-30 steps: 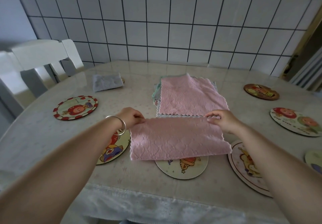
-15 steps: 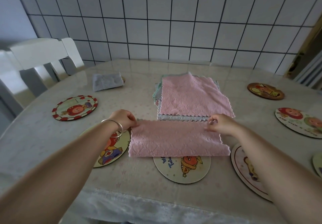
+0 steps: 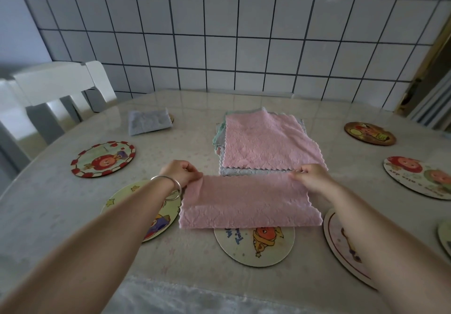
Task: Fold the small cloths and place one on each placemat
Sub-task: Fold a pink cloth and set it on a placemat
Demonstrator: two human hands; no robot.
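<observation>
Person: two bare forearms, no sleeves visible; left wrist wears one thin silver bangle (image 3: 170, 186).

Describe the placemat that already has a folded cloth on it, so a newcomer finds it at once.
Start at the white chair at the table's far left corner. On the table just right of it lies a folded grey cloth, with only a brown sliver of placemat peeking out at its right edge. Every other placemat in view shows its cartoon print; this one is almost wholly covered.
</observation>
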